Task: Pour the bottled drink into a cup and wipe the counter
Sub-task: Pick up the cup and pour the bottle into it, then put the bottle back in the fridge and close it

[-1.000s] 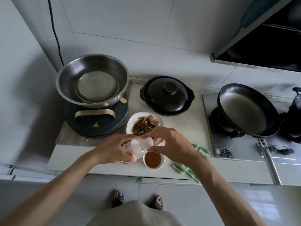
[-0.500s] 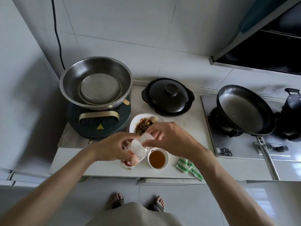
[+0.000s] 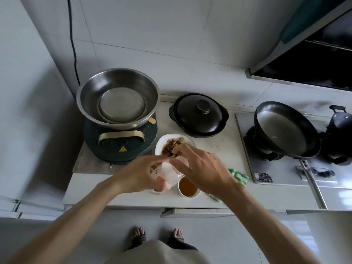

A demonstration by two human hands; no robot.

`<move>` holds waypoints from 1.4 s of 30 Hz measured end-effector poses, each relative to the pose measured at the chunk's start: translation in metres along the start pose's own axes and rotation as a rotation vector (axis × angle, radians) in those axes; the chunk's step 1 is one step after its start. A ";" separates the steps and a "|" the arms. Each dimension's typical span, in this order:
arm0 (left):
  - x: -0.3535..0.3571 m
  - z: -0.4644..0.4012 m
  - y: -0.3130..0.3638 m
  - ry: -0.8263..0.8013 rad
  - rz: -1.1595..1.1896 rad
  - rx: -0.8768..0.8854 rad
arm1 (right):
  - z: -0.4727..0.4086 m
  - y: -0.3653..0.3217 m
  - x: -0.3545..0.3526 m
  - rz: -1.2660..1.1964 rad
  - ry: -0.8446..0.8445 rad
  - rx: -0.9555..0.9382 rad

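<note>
My left hand point(image 3: 141, 173) grips a clear plastic bottle point(image 3: 170, 175), which looks empty and leans toward the right. My right hand point(image 3: 202, 168) pinches the bottle's top end with thumb and fingers; whether a cap is on it is hidden. A small white cup point(image 3: 188, 187) holding amber drink stands on the white counter point(image 3: 133, 199) just below and right of the bottle. A green-and-white cloth point(image 3: 239, 176) lies on the counter, partly hidden behind my right wrist.
A white plate of food point(image 3: 165, 144) sits just behind my hands. A steel basin point(image 3: 118, 98) rests on a dark cooker at back left, a black lidded pot point(image 3: 199, 115) at back centre, a frying pan point(image 3: 285, 128) on the stove at right.
Both hands with the bottle have shifted slightly away from me, and the bottle has tipped more upright. The cup's drink level looks the same.
</note>
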State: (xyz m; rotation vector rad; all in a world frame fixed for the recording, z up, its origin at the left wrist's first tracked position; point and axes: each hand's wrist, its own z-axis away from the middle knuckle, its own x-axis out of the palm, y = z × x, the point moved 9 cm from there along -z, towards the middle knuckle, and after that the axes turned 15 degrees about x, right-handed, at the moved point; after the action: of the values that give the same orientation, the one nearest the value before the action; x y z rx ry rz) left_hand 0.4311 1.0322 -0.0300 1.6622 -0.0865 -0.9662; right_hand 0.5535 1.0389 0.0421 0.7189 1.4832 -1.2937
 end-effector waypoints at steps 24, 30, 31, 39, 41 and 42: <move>0.050 0.209 0.028 0.857 -0.207 -0.592 | 0.042 -0.127 0.110 -0.196 -0.456 -0.434; 0.102 0.372 0.091 1.104 -0.683 -0.948 | 0.148 -0.267 0.186 -0.185 -0.768 -0.545; 0.111 0.397 0.103 1.135 -0.726 -1.010 | 0.173 -0.292 0.194 -0.121 -0.794 -0.593; 0.201 0.629 0.191 1.517 -0.805 -1.517 | 0.423 -0.479 0.227 -0.020 -0.819 -1.196; 0.215 0.679 0.213 1.468 -0.822 -1.663 | 0.471 -0.511 0.237 -0.038 -0.893 -1.255; 0.223 0.703 0.223 1.437 -0.848 -1.728 | 0.494 -0.527 0.241 -0.056 -0.929 -1.290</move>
State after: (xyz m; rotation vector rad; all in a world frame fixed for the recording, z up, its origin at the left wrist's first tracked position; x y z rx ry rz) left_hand 0.2313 0.2902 0.0316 0.2693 1.9154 0.0789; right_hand 0.1470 0.3948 0.0422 -0.6951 1.1692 -0.3387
